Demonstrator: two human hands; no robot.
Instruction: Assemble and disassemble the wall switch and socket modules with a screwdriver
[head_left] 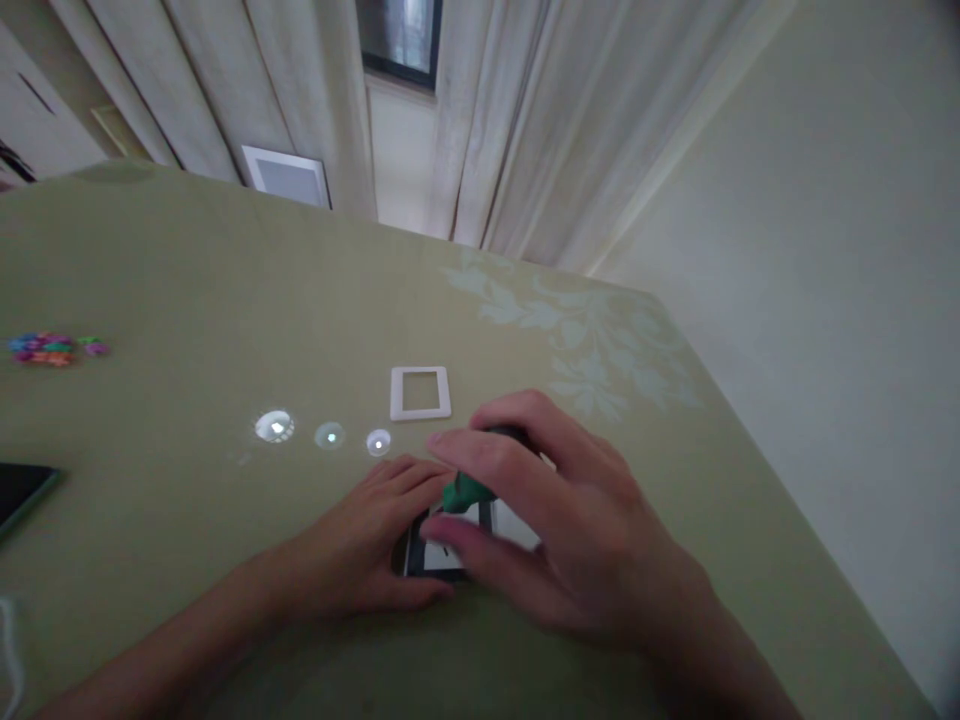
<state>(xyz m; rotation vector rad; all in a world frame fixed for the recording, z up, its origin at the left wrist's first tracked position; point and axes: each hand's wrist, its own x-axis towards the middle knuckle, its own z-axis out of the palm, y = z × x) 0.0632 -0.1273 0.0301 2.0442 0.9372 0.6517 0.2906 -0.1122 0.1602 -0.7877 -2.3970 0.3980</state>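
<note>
A small wall switch (441,558) with a dark rim and white panels lies on the table, partly covered by both hands. My left hand (379,545) grips its left side, with the fingers along the far edge and the thumb by the near edge. Above the switch, my right hand (574,520) is closed round a screwdriver (466,492) with a green and black handle; its tip is hard to make out. Just beyond the hands a white square frame (420,416) with an open middle lies flat.
Bright light reflections show on the green tabletop (225,330). Small colourful pieces (46,348) lie at the far left, with a dark flat object (24,490) nearer. A white cable (10,655) sits at the lower left. A wall (832,300) borders the right side.
</note>
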